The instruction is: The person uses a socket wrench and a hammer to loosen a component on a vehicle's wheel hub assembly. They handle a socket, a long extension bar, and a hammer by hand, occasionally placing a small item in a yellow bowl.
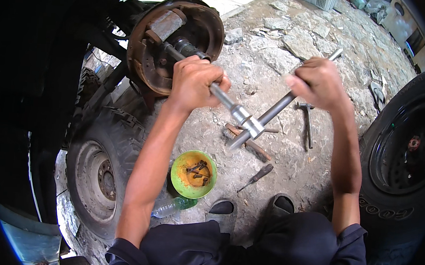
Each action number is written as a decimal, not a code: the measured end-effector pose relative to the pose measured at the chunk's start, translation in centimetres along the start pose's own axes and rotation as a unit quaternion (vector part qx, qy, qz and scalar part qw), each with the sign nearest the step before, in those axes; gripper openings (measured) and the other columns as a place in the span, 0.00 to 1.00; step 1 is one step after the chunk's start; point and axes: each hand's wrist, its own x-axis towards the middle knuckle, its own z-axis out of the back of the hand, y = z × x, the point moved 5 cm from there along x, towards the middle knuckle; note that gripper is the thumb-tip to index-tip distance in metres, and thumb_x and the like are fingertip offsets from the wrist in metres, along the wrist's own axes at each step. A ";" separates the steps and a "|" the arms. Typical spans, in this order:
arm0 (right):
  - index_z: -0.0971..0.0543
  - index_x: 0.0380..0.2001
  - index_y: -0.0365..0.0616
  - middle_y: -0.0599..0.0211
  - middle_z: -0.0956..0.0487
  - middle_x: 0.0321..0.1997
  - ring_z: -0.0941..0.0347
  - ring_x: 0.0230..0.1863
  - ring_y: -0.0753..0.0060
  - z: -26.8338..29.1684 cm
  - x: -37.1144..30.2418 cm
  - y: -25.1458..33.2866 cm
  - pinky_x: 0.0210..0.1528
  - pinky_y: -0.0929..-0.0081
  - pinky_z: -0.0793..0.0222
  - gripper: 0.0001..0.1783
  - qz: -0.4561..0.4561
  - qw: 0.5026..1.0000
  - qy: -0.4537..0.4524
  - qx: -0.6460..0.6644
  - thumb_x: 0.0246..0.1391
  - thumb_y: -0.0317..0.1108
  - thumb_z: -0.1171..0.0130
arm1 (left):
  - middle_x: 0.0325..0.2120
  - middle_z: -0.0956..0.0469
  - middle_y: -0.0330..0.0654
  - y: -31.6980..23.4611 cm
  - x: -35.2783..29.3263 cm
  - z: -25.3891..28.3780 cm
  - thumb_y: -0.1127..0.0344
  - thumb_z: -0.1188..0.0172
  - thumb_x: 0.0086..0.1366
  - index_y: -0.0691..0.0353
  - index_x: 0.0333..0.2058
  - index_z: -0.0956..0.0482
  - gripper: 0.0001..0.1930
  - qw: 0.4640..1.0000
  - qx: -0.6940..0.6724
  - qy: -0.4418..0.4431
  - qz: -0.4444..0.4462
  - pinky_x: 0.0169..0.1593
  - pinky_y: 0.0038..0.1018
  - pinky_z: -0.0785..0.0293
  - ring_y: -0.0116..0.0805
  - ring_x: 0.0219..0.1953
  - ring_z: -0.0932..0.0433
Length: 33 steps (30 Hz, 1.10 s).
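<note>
My left hand (196,84) is closed round the steel extension bar (223,97) of a socket wrench. The bar's far end reaches into a rusty round brake backing plate (143,71) on the vehicle's axle, beside a worn block and a dark cylindrical part; the socket end is not clear. At the near end, a sliding T-handle (277,108) passes crosswise through the bright metal head (253,127). My right hand (319,83), slightly blurred, wraps round the handle's upper right part, whose tip sticks out beyond the fist.
Below lie a wire brush (256,148), a screwdriver (260,174) and a hammer (310,127) on rough stony ground. A green bowl (175,174) holds several bolts (200,170), with a plastic bottle (168,208) beside it. Wheels stand at left (79,165) and right (375,158).
</note>
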 end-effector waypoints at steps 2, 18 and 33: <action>0.29 0.09 0.51 0.75 0.36 0.06 0.39 0.09 0.74 -2.1 1.7 5.2 0.15 0.68 0.40 0.27 0.062 0.996 -0.019 0.062 0.63 0.47 0.52 | 0.09 0.31 0.38 0.3 0.2 -0.6 0.68 0.36 0.43 0.56 0.11 0.29 0.10 1.000 0.015 0.017 0.021 0.23 0.27 0.37 0.34 0.13 0.29; 0.39 0.53 0.26 0.46 0.34 0.54 0.34 0.56 0.52 -6.2 -3.9 -0.2 0.64 0.56 0.41 0.35 -0.450 0.319 -0.356 0.754 0.67 0.55 0.68 | 0.08 0.35 0.37 -0.1 -0.2 -1.3 0.72 0.38 0.42 0.57 0.09 0.34 0.12 0.999 -0.027 -0.034 0.000 0.22 0.26 0.41 0.33 0.12 0.34; 0.35 0.22 0.49 0.85 0.49 0.14 0.58 0.11 0.89 -1.6 1.5 -0.8 0.11 0.84 0.61 0.12 -0.430 0.473 -0.376 0.671 0.58 0.26 0.48 | 0.51 0.33 0.49 -2.2 -4.3 6.1 0.64 0.39 0.57 0.62 0.55 0.35 0.27 0.933 -0.221 -0.020 0.285 0.59 0.43 0.37 0.45 0.55 0.33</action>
